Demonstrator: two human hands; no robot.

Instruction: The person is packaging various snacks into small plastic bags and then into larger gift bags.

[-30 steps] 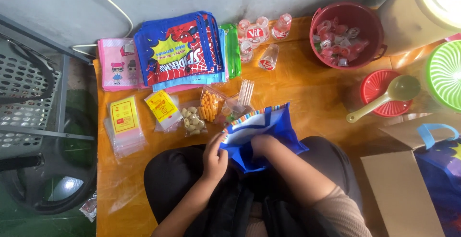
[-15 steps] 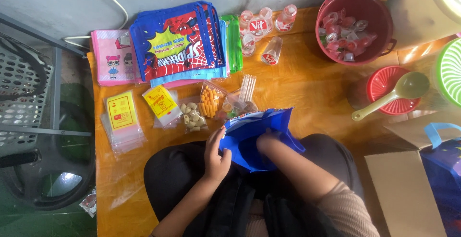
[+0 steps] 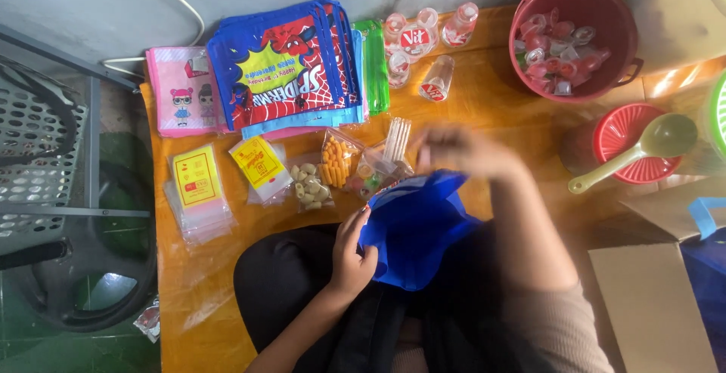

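My left hand (image 3: 349, 250) grips the left edge of a blue fabric bag (image 3: 417, 229) held in my lap at the table's near edge. My right hand (image 3: 457, 150) is blurred, raised above the bag's mouth near small snack packets (image 3: 368, 169); whether it holds anything I cannot tell. A packet of orange snacks (image 3: 335, 161) and a packet of pale candies (image 3: 310, 188) lie just left of the bag.
A stack of printed blue and red bags (image 3: 291, 67) and pink bags (image 3: 181, 101) lies at the back. Yellow-labelled clear packets (image 3: 198, 191) lie left. Small water cups (image 3: 416, 40), a red bucket (image 3: 575, 10) of cups, a red lid with a green spoon (image 3: 639, 146) and cardboard (image 3: 654, 305) are right.
My right hand has come out of the blue bag and moved up toward the snack packets. My left hand keeps its hold on the bag.
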